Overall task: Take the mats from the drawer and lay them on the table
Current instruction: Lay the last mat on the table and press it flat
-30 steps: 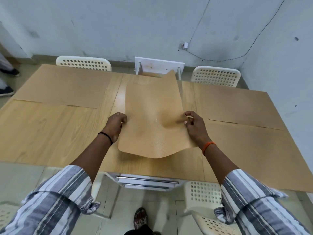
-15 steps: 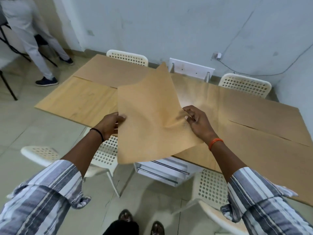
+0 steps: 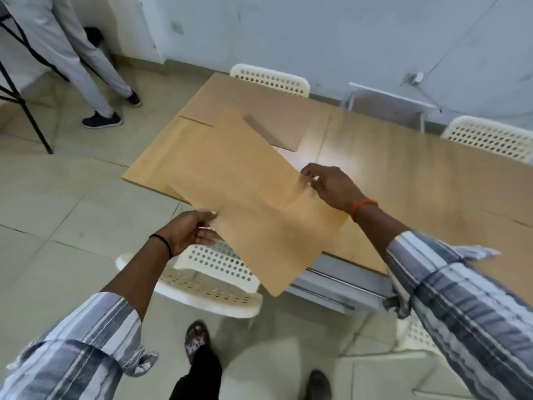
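Mat [image 3: 253,203], pinched at opposite edges by left hand [image 3: 187,230] and right hand [image 3: 331,187], has swung leftward toward the table [image 3: 418,174] end, probably its place there.

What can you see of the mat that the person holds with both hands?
The mat is a thin, flexible tan sheet, rectangular with rounded corners, plain and slightly bent. It is held in the air, tilted, over the near left corner of the table and a white chair. The left hand grips its near left edge; the right hand pinches its right edge. Whether it touches the table cannot be told.
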Demonstrator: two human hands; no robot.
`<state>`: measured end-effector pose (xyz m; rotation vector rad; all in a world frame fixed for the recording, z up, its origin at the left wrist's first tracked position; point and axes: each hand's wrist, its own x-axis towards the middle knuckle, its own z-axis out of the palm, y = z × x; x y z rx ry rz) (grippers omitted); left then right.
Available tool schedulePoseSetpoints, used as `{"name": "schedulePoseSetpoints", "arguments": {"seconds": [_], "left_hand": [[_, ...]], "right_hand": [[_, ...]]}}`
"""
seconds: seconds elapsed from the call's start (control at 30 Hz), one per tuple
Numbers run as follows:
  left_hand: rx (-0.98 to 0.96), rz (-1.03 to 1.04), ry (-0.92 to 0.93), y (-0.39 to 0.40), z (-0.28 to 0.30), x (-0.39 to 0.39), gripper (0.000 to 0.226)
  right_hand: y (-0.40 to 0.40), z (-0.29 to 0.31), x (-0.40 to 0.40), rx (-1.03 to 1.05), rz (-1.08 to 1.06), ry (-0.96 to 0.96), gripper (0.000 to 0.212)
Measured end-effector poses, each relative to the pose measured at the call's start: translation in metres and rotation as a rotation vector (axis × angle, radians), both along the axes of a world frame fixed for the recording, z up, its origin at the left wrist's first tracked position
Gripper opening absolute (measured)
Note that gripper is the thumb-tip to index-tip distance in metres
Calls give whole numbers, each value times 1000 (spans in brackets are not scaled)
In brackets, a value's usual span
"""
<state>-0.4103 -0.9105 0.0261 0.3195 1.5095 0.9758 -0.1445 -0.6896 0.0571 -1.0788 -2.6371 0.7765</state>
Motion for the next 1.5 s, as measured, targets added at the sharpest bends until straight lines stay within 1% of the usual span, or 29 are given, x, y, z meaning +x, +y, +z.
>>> {"name": "schedulePoseSetpoints", "arguments": {"seconds": [0.1,0.13,0.2,0.3,0.4,0.53,0.63,0.7,0.77,0.83,0.87,0.9,0.93,0.97,1.0,1.03,1.07,1.1,1.13,1.2,1.27,1.5], "left_hand": [[-69,-81,-39,-16,-10,-49,20],[-81,-77,-63,-19,-14,-59,21],[-80,-27,-123,-21,-24,-80,22],[-48,49,-192,-11,-38,-95,19],[-38,116,-242,6,-48,-96,20],[-53,167,-297,24,-62,-88,22],[-78,172,-280,31,-68,-86,33],[-98,175,-246,35,-71,-89,38],[-160,93,-147,39,-70,-95,42],[-244,-164,85,41,-60,-102,47],[-267,-330,271,40,-55,-105,48],[-252,-482,527,39,-51,-110,49],[-198,-582,822,39,-48,-116,48],[-106,-611,1093,39,-47,-120,43],[13,-600,1262,41,-45,-126,34],[117,-606,1348,45,-47,-132,31],[175,-667,1378,48,-54,-140,42],[179,-768,1381,52,-60,-148,56],[153,-854,1385,55,-66,-154,66],[69,-964,1378,61,-78,-166,76],[45,-1006,1345,64,-87,-173,79],[42,-1033,1370,70,-89,-177,78]], "right_hand": [[4,-8,-70,16,-59,-133,30],[4,-10,-88,28,-72,-171,31],[3,-19,-125,30,-84,-228,36],[-6,-35,-158,44,-128,-340,51],[-32,-52,-175,-55,-144,-315,59],[-76,-69,-179,-143,-57,-315,65],[-96,-80,-176,-167,-49,-319,68],[-101,-87,-174,-146,-65,-328,68],[-104,-95,-173,-116,-86,-359,67],[-107,-101,-173,-100,-111,-389,67],[-108,-103,-173,-98,-120,-398,67],[-109,-105,-175,-97,-128,-401,67],[-109,-107,-176,-100,-136,-404,69],[-109,-108,-179,-109,-147,-409,71],[-109,-109,-182,-122,-167,-414,72],[-109,-109,-186,-132,-188,-420,74],[-109,-110,-190,-137,-205,-428,75],[-110,-112,-193,-139,-219,-439,77],[-109,-113,-196,-136,-226,-450,78],[-106,-116,-200,-125,-235,-466,80],[-103,-119,-201,-126,-245,-463,79],[-96,-121,-203,-113,-259,-441,79]]}}
